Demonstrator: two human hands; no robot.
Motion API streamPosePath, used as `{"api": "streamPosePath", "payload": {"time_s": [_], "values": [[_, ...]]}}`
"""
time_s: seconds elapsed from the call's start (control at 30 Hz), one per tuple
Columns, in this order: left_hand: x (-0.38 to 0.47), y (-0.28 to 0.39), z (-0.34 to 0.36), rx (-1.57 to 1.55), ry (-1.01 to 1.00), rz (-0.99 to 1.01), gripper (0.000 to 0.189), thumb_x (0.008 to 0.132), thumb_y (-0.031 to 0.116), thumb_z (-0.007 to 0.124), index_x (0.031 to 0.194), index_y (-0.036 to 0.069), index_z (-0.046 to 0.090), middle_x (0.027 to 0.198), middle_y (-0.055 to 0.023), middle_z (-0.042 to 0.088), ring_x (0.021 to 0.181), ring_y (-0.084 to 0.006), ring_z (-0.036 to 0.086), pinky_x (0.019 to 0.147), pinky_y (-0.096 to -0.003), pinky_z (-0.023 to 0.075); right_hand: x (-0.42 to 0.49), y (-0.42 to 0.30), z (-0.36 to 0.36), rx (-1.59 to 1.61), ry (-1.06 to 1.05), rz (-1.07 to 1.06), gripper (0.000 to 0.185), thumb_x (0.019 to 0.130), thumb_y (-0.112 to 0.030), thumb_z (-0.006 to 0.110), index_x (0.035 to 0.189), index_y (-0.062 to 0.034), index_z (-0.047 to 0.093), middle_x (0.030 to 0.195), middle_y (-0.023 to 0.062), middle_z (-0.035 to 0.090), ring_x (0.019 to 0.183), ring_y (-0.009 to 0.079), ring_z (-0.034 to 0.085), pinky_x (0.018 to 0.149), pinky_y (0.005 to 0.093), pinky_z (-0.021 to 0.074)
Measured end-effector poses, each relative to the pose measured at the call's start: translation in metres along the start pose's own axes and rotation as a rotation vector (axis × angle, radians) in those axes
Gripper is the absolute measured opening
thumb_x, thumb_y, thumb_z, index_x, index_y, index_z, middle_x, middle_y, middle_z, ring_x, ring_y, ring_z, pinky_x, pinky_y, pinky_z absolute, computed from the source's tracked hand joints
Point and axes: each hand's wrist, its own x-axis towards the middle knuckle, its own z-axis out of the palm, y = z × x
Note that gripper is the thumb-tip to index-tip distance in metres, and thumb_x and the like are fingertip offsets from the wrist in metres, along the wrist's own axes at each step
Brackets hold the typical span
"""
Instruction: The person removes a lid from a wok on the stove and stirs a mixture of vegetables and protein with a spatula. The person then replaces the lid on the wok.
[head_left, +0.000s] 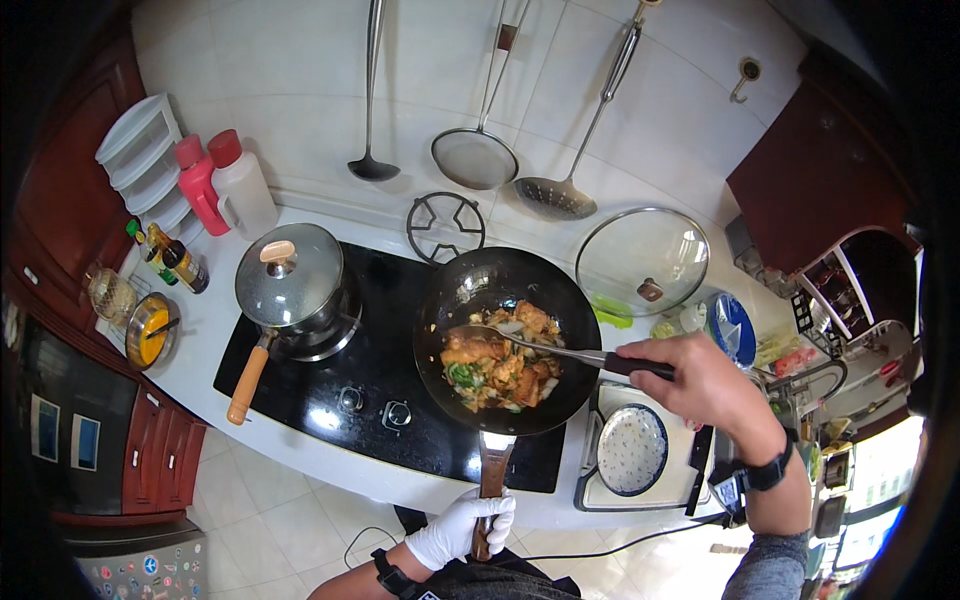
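My left hand (463, 527), in a white glove, is closed around the brown wooden handle (493, 469) of a black wok (510, 274). The wok rests over the right side of a black glass cooktop (375, 322). In it lies a mix of browned pieces, pale onion-like bits and green leaves (465, 374). Bare, my right hand (694, 371) grips the dark handle of a metal cooking spoon or turner (551, 348) from the right. The tool's head reaches into the left part of the food and is partly hidden there.
A lidded saucepan (289, 277) stands on the left burner, its wooden handle pointing forward. A bowl of yellow liquid (156, 330) and bottles (184, 262) sit farther left. Right of the wok are a patterned plate (632, 450), a knife (700, 469) and a glass lid (641, 259).
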Motion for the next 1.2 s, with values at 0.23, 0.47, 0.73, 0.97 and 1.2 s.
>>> {"api": "streamPosePath", "payload": {"time_s": [0.23,0.47,0.73,0.97,1.2], "values": [[0.0,0.0,0.001,0.008,0.017,0.009,0.01,0.105,0.017,0.062,0.107,0.009,0.056,0.075,-0.0045,0.055,0.057,-0.0175,0.053,0.052,-0.034,0.0448,-0.027,0.009,-0.01,-0.108,0.207,0.134,0.032,0.096,-0.008,0.071,0.127,0.0004,0.071,0.092,0.0205,0.075,0.074,0.0242,0.071,0.074,0.0355,0.0575],[0.001,0.0,-0.001,0.013,-0.004,0.014,0.012,0.106,0.018,0.062,0.103,0.007,0.056,0.075,-0.0049,0.055,0.057,-0.0179,0.054,0.052,-0.0341,0.0464,-0.023,0.073,0.004,0.264,0.107,0.566,0.031,0.1,-0.015,0.069,0.128,-0.0035,0.074,0.074,-0.0001,0.065,0.059,0.0086,0.056,0.056,0.0275,0.0464],[0.003,0.0,-0.004,0.037,-0.003,0.019,0.013,0.105,0.017,0.064,0.101,0.007,0.057,0.077,-0.004,0.057,0.061,-0.0187,0.059,0.053,-0.0358,0.0499,-0.022,0.046,0.038,0.522,-0.028,0.434,0.034,0.098,-0.016,0.073,0.13,-0.005,0.073,0.066,0.0022,0.064,0.054,0.0074,0.047,0.051,0.0286,0.0433],[0.004,0.0,-0.008,0.021,-0.062,0.016,0.012,0.105,0.017,0.064,0.102,0.007,0.057,0.077,-0.0044,0.058,0.062,-0.0196,0.061,0.055,-0.0372,0.0518,-0.082,-0.046,0.018,-0.254,0.194,-0.024,0.037,0.086,-0.003,0.076,0.123,-0.0043,0.075,0.071,0.017,0.064,0.057,0.0313,0.061,0.058,0.041,0.0523],[0.005,0.002,-0.006,-0.009,-0.059,0.002,0.012,0.104,0.017,0.064,0.105,0.007,0.058,0.078,-0.0046,0.058,0.062,-0.0205,0.061,0.055,-0.0374,0.0521,-0.126,-0.112,-0.004,-0.366,0.04,0.169,0.034,0.082,-0.005,0.08,0.116,-0.009,0.08,0.065,0.0113,0.058,0.054,0.029,0.06,0.051,0.0401,0.049]]}}
